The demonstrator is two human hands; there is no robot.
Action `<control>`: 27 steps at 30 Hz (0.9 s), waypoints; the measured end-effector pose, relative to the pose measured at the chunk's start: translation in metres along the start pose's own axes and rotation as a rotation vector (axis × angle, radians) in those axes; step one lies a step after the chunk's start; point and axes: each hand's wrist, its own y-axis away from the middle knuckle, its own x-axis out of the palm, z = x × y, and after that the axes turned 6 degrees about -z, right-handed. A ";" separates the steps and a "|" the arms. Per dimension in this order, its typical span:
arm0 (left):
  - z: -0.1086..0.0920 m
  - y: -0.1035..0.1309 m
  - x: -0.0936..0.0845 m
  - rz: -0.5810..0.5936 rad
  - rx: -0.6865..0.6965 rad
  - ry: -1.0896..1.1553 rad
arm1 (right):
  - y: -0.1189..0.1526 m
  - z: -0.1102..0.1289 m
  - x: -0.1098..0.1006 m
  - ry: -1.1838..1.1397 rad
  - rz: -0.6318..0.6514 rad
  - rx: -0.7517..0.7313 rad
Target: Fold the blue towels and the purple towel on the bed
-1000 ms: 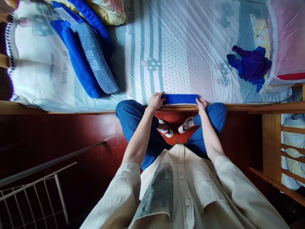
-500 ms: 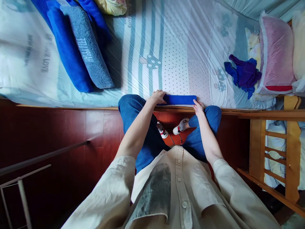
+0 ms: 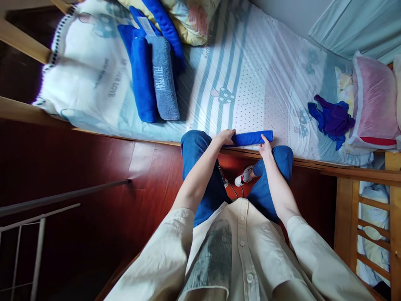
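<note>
Left hand point(image 3: 226, 136): grip closed round left end of folded blue cloth point(image 3: 246, 139). Right hand point(image 3: 265, 146) touches it near the other end; can't tell if clasped. Cloth lies along bed's point(image 3: 250, 100) near edge. Leftward, gray towel point(image 3: 166, 79); rightward, crumpled purple cloth point(image 3: 336, 117), pink pillow point(image 3: 374, 100).

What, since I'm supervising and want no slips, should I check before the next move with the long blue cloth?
1. Left hand at the left end of the long blue cloth: ok.
2. Right hand at its right end: ok.
3. Firm grip underneath: cannot tell, hidden.
4. Cloth well back from the near edge of the bed: not ok, it lies along it.
5. Crumpled purple cloth and grey towel apart from it: ok.
</note>
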 end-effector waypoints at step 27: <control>0.048 0.104 -0.071 -1.049 -0.507 0.511 | 0.177 0.143 0.252 -0.095 0.908 -0.626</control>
